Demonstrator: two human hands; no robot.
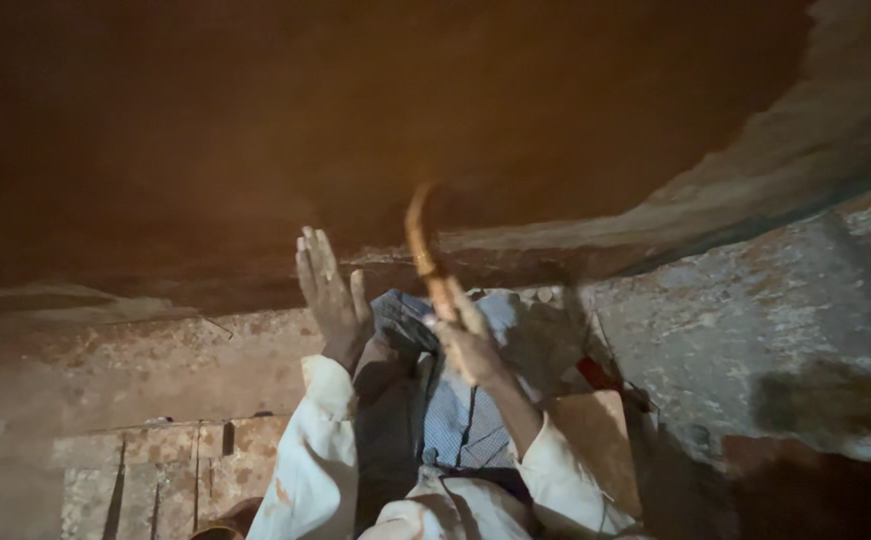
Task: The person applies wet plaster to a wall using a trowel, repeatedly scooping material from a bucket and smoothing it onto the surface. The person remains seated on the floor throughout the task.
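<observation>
Plaster, reddish-brown and rough, covers the low ceiling (356,110) that fills the upper part of the head view, and it meets a grey, pitted wall (756,330) on the right. The right hand (468,345) is raised with its fingers (471,312) clamped on the lower end of a curved tool (421,235), probably a trowel seen edge-on; its upper end lies at or just under the ceiling, blurred, so contact cannot be confirmed. The left hand (331,295) is raised just beside it, palm flat, fingers together and extended, holding nothing; whether it touches the ceiling cannot be told. Both arms wear white sleeves (311,460). Between the arms hangs a checked blue cloth (456,410), and a block of brickwork (171,470) stands at the lower left. For the stroke in hand, judged from this pose: keep the grip firm near the tool's end, hold the blade at a shallow angle to the ceiling, and draw it in one even pass. Keep the open left hand clear of the blade's path. Light is poor, so surface flatness is probably best checked by touch.
</observation>
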